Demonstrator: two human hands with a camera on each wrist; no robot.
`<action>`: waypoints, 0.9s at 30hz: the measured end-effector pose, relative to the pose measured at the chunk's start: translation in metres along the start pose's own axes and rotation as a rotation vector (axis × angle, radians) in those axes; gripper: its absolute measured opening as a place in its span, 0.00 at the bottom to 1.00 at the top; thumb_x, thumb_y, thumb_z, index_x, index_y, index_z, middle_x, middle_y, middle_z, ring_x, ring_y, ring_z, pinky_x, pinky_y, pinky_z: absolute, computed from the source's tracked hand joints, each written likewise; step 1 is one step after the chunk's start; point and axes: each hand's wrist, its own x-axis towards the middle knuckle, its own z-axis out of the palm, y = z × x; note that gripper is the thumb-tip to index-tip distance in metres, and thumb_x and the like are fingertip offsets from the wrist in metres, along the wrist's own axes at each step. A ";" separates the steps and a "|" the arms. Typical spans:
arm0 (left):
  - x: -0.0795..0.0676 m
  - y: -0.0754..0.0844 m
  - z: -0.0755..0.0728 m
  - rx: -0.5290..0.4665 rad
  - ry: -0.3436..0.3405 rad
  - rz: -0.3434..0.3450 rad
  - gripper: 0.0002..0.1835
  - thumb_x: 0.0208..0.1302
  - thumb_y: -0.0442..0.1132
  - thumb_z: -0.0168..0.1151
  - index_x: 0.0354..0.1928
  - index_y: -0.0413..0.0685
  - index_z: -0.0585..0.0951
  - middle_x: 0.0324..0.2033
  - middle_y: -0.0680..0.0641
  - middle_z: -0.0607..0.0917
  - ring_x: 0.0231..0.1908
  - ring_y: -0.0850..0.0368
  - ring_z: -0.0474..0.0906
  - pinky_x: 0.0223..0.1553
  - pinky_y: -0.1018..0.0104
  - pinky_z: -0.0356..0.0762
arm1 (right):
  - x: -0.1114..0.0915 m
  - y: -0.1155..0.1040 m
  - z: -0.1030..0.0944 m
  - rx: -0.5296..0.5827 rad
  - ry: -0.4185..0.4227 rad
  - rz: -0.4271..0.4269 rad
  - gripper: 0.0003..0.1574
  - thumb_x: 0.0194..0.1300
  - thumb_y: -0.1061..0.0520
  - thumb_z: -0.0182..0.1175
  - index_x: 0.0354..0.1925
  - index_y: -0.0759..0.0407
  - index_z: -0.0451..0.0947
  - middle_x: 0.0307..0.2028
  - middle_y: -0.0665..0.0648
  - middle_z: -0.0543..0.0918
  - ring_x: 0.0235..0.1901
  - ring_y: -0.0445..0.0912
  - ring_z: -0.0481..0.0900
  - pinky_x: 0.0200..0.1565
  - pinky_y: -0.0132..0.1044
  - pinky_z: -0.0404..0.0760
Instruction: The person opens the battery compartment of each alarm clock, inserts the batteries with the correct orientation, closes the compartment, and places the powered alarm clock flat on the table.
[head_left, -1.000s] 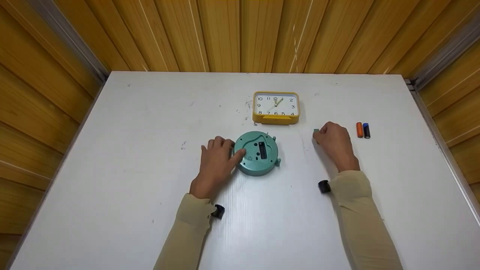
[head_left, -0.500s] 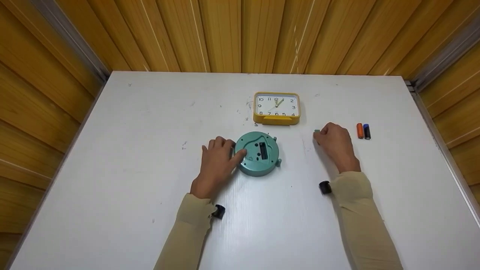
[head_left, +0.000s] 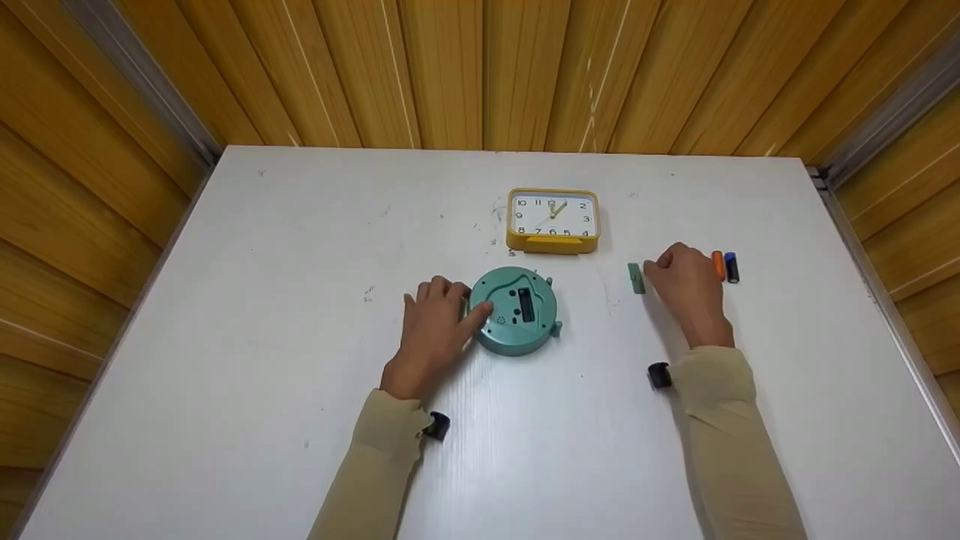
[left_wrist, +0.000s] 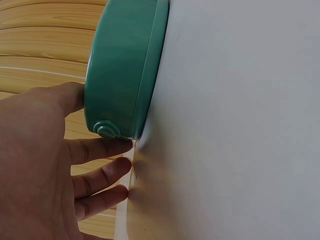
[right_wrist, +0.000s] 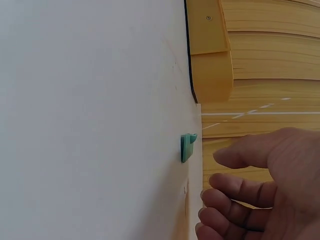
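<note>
1. Around the middle of the white counter [head_left: 225, 300], a round green alarm clock [head_left: 501, 300] lies with its back turned up, showing a dark battery slot [head_left: 526, 305].
2. Along that clock's left rim, the left hand [head_left: 433, 330] holds it, thumb on the back and fingers at the side.
3. Only the left wrist view shows the small round knob [left_wrist: 106, 129] on the clock's side, just above the forefinger; it also shows the other fingers spread apart.
4. Between the green clock and the counter's right edge, a green battery cover [head_left: 636, 278] lies on the counter. The right wrist view adds a raised tab [right_wrist: 193, 136] at one end of it.
5. Just beside the cover, not touching it, is the right hand [head_left: 686, 296]. From the head its fingertips look bunched; the right wrist view shows a narrow bare gap between thumb and forefinger, the fingers loosely curled.
6. Nearer the right edge, an orange battery [head_left: 718, 264], partly behind that hand, and a blue-and-black battery [head_left: 732, 268] lie side by side, visible only from the head.
7. Toward the far edge, slightly right of its middle, a yellow alarm clock [head_left: 553, 217] lies dial up; the right wrist view instead shows a screw [right_wrist: 208, 18] in its side.
</note>
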 end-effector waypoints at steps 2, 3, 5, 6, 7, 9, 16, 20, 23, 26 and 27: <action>0.000 0.000 0.000 0.003 -0.002 -0.003 0.32 0.78 0.64 0.55 0.62 0.44 0.82 0.56 0.42 0.77 0.63 0.42 0.70 0.71 0.28 0.54 | 0.000 0.001 -0.002 0.010 0.002 0.005 0.16 0.75 0.55 0.59 0.42 0.71 0.78 0.36 0.66 0.82 0.31 0.54 0.76 0.34 0.44 0.75; 0.000 0.000 0.000 0.003 -0.004 -0.003 0.32 0.78 0.64 0.55 0.62 0.44 0.82 0.56 0.42 0.77 0.64 0.42 0.69 0.71 0.28 0.54 | 0.001 0.002 -0.003 0.016 0.001 0.010 0.16 0.75 0.55 0.59 0.43 0.71 0.78 0.36 0.66 0.82 0.32 0.54 0.76 0.34 0.44 0.75; 0.000 0.000 0.000 -0.001 -0.004 -0.003 0.32 0.78 0.64 0.55 0.63 0.44 0.82 0.56 0.42 0.77 0.64 0.42 0.69 0.71 0.28 0.54 | 0.001 0.004 -0.005 0.022 0.004 0.021 0.16 0.76 0.55 0.58 0.44 0.71 0.78 0.37 0.67 0.82 0.33 0.55 0.76 0.35 0.45 0.76; 0.000 0.000 0.000 -0.004 -0.003 -0.003 0.32 0.78 0.64 0.55 0.63 0.44 0.82 0.56 0.42 0.77 0.64 0.42 0.69 0.71 0.28 0.54 | 0.002 0.005 -0.006 0.023 0.010 0.025 0.17 0.76 0.56 0.58 0.45 0.72 0.78 0.38 0.67 0.82 0.34 0.55 0.77 0.35 0.45 0.76; 0.000 0.000 0.000 -0.006 -0.002 -0.003 0.32 0.78 0.64 0.55 0.63 0.44 0.82 0.55 0.42 0.77 0.64 0.43 0.69 0.71 0.28 0.53 | 0.002 0.005 -0.007 0.022 0.016 0.029 0.17 0.76 0.56 0.58 0.45 0.72 0.78 0.38 0.68 0.82 0.34 0.55 0.77 0.35 0.45 0.76; 0.000 0.000 0.000 -0.012 -0.002 -0.003 0.32 0.78 0.64 0.55 0.63 0.44 0.81 0.55 0.42 0.77 0.64 0.43 0.69 0.71 0.27 0.53 | 0.003 0.007 -0.009 0.018 0.032 0.037 0.18 0.76 0.56 0.57 0.46 0.74 0.78 0.39 0.69 0.82 0.35 0.57 0.77 0.36 0.46 0.76; 0.000 0.000 0.000 -0.006 -0.002 -0.001 0.32 0.78 0.64 0.55 0.63 0.43 0.81 0.57 0.41 0.77 0.64 0.42 0.69 0.71 0.27 0.53 | 0.009 0.013 -0.014 0.009 0.073 0.084 0.22 0.75 0.58 0.55 0.52 0.79 0.77 0.45 0.73 0.78 0.42 0.62 0.76 0.43 0.51 0.74; 0.001 -0.001 0.000 -0.011 -0.001 0.001 0.33 0.78 0.64 0.55 0.63 0.42 0.81 0.57 0.41 0.77 0.63 0.42 0.69 0.71 0.28 0.54 | 0.011 0.016 -0.017 0.000 0.092 0.109 0.22 0.75 0.58 0.55 0.53 0.79 0.76 0.46 0.74 0.77 0.43 0.63 0.75 0.43 0.53 0.74; 0.001 -0.001 0.000 -0.022 0.000 0.000 0.33 0.78 0.64 0.54 0.63 0.42 0.82 0.56 0.41 0.77 0.63 0.42 0.69 0.71 0.27 0.53 | 0.012 0.018 -0.019 -0.009 0.104 0.116 0.23 0.75 0.59 0.55 0.54 0.81 0.76 0.48 0.76 0.76 0.45 0.65 0.75 0.45 0.56 0.75; 0.000 -0.001 0.000 -0.032 0.007 0.004 0.32 0.78 0.64 0.55 0.62 0.42 0.82 0.55 0.41 0.77 0.63 0.42 0.69 0.71 0.28 0.54 | 0.012 0.023 -0.021 -0.009 0.125 0.110 0.23 0.75 0.59 0.55 0.54 0.81 0.76 0.48 0.77 0.76 0.45 0.66 0.75 0.45 0.57 0.74; 0.000 -0.001 0.000 -0.033 0.008 0.007 0.32 0.78 0.64 0.55 0.62 0.41 0.82 0.55 0.41 0.77 0.62 0.42 0.69 0.70 0.28 0.55 | 0.012 0.024 -0.021 -0.007 0.131 0.108 0.23 0.75 0.59 0.55 0.54 0.82 0.76 0.49 0.77 0.76 0.45 0.67 0.75 0.45 0.58 0.74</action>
